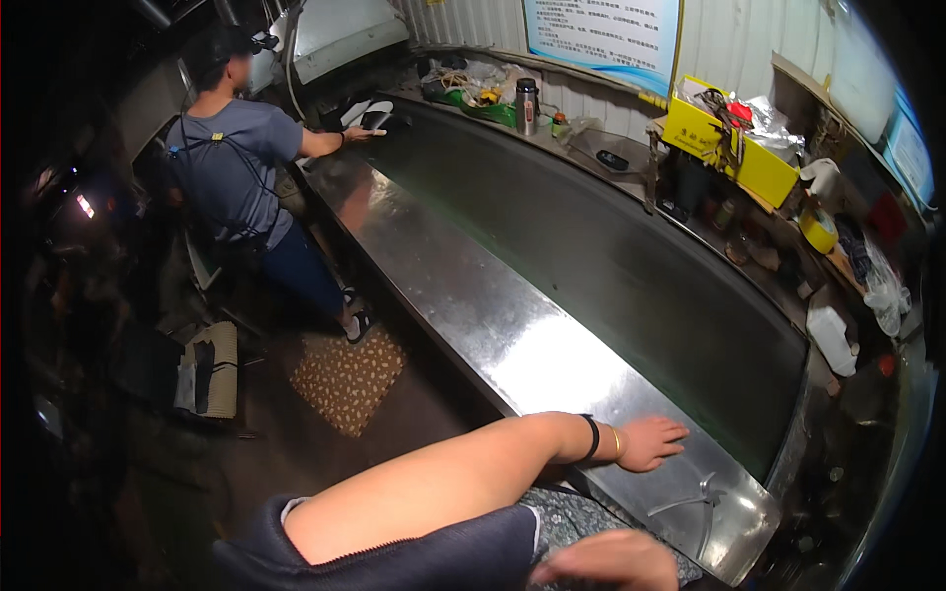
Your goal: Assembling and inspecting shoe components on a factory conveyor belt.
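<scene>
The left hand (648, 443) rests, fingers slightly apart, on the metal desk (453, 295) beside the dark belt (601, 256); the right hand (621, 561) is too blurred to tell. Likely waiting; reaching needs that palm lifted.

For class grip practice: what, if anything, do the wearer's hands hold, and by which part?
The left hand holds nothing; it rests on the metal ledge. The right hand is too blurred to tell.
</scene>
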Tool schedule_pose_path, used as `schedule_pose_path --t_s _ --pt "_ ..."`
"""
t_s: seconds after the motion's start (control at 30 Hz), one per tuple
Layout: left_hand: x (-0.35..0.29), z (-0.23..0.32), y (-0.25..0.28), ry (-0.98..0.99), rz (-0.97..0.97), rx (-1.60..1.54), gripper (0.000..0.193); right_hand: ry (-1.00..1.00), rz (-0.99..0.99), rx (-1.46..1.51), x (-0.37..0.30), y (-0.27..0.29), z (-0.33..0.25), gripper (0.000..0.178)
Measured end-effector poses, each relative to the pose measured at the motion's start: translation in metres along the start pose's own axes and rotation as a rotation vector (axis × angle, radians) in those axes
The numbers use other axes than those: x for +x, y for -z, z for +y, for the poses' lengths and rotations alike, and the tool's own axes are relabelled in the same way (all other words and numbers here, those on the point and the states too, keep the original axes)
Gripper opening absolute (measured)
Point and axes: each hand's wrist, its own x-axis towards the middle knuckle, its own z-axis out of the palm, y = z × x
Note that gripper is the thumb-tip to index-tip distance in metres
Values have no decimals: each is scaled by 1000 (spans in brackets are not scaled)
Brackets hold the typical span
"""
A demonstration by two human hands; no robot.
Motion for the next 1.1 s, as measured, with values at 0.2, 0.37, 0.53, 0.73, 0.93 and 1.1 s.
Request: schedule_pose_path --t_s 0.2,0.37,0.53,0.73,0.93,1.1 --pt "0 -2 6 54 -7 -87 48 -540 1078 -83 -106 -4 186 40" --pt "-2 0 5 35 -6 -81 46 -1054 597 -1034 -244 -20 231 93" --pt "-1 -1 9 15 -42 -70 47 -1567 741 -859 -265 -79 292 96" --pt "1 -2 4 9 -9 -82 47 -1208 1110 -844 -261 -87 290 97" --pt "0 -2 6 15 -25 -54 47 -1560 793 -968 -164 -79 239 92" --pt "1 3 8 24 -43 -80 45 -1267 1014 -783 -200 -94 262 84"
